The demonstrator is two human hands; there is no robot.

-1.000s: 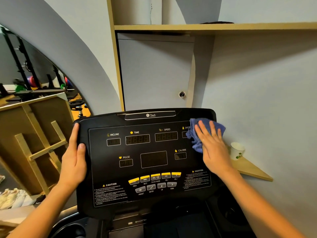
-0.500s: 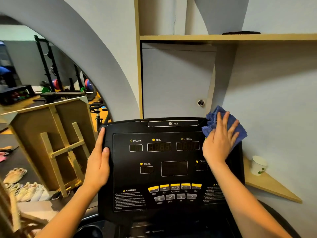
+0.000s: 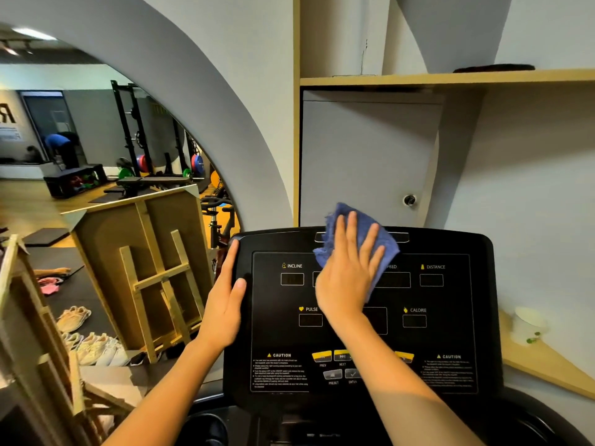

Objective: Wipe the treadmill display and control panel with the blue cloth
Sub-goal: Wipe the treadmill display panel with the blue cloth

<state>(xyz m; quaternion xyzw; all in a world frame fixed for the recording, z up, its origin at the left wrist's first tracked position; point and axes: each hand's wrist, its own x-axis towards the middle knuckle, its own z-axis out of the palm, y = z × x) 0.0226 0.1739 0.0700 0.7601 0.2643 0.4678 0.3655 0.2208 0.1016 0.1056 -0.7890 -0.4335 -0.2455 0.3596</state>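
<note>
The black treadmill control panel (image 3: pixel 450 333) fills the lower middle of the head view, with dark display windows and yellow buttons (image 3: pixel 322 356) near its bottom. My right hand (image 3: pixel 347 275) lies flat with fingers spread on the blue cloth (image 3: pixel 383 239), pressing it against the upper middle of the panel over the time display and top trim. My left hand (image 3: pixel 227 300) grips the panel's left edge, thumb on the front face. The right forearm hides part of the centre screen and some buttons.
A grey cabinet door with a knob (image 3: pixel 409 199) stands right behind the panel under a wooden shelf (image 3: pixel 450 77). A paper cup (image 3: pixel 528 326) sits on a wooden corner ledge at right. A wooden frame (image 3: pixel 151 272) and shoes (image 3: pixel 93 346) lie at left.
My right hand has slid the blue cloth leftward from the panel's upper right corner to its upper middle. The left hand has kept its grip on the left edge. The camera turned left.
</note>
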